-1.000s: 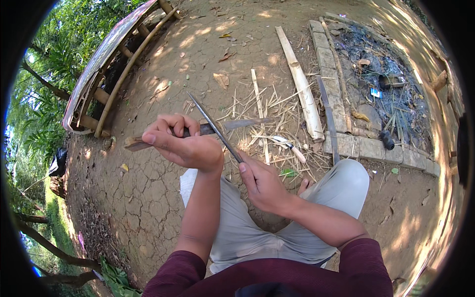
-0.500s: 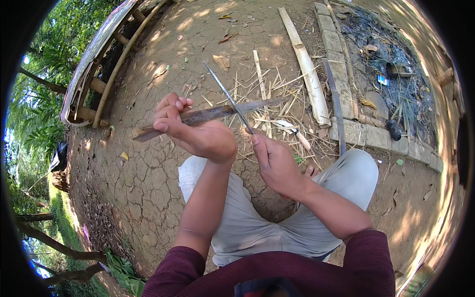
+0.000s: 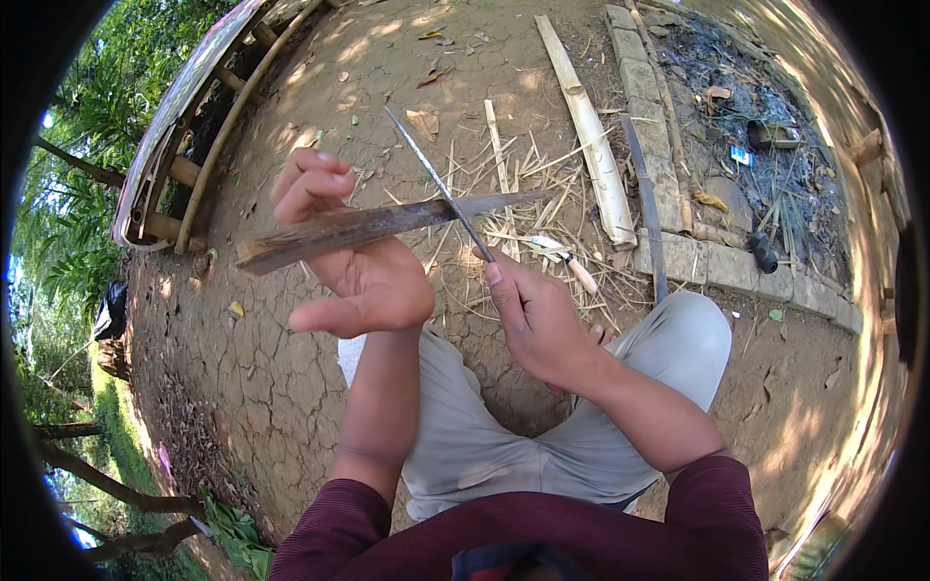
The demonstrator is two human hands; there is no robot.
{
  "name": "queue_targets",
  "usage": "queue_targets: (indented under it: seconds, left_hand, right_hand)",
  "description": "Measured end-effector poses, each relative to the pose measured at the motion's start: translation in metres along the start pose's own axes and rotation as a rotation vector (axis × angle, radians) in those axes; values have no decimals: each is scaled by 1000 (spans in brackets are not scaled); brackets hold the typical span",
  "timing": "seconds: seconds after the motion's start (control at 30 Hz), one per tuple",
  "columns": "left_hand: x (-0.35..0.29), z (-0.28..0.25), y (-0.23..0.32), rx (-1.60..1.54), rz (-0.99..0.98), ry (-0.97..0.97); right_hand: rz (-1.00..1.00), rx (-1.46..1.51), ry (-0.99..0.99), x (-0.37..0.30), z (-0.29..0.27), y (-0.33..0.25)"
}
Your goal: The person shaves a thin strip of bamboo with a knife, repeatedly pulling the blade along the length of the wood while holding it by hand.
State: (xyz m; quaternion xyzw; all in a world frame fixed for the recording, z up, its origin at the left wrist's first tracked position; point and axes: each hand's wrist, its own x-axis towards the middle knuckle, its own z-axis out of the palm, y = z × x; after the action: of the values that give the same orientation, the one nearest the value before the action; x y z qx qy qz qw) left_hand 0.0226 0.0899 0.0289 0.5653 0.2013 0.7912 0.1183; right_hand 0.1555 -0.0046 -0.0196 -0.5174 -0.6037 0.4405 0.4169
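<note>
My left hand (image 3: 363, 281) is turned palm up, its fingers bent and its thumb held out away from them. Across its palm and fingers lies a knife with a long, dark wooden handle (image 3: 339, 233), loosely held, the narrow grey blade (image 3: 504, 201) pointing right. My right hand (image 3: 538, 315) is closed round the near end of a slim, dark metal rod or edge-on blade (image 3: 431, 170); which of these cannot be told. It slants up to the left and crosses the knife where handle meets blade. Whether the two touch there is unclear.
Bamboo shavings (image 3: 523, 165) litter the cracked earth ahead, with a small light-handled knife (image 3: 572, 261) among them. A split bamboo length (image 3: 591, 136) and a long machete-like blade (image 3: 647, 208) lie right. Bricks (image 3: 697, 261) border an ash pit. A bamboo platform (image 3: 199, 145) stands far left.
My left hand has loosened: the thumb has come off the knife handle and swung down, and the fingers have spread. Hand and knife have shifted slightly left. My right hand keeps its grip.
</note>
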Motion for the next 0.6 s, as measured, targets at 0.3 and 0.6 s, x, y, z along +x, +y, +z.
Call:
queue_targets:
  seconds: [0.3, 0.6]
  left_hand:
    - [44, -40, 48, -531, -257, -202]
    - [61, -19, 102, -354, -219, -135]
  right_hand:
    - [-96, -87, 2, -9, 8, 4]
    - [-390, -92, -15, -31, 18, -16]
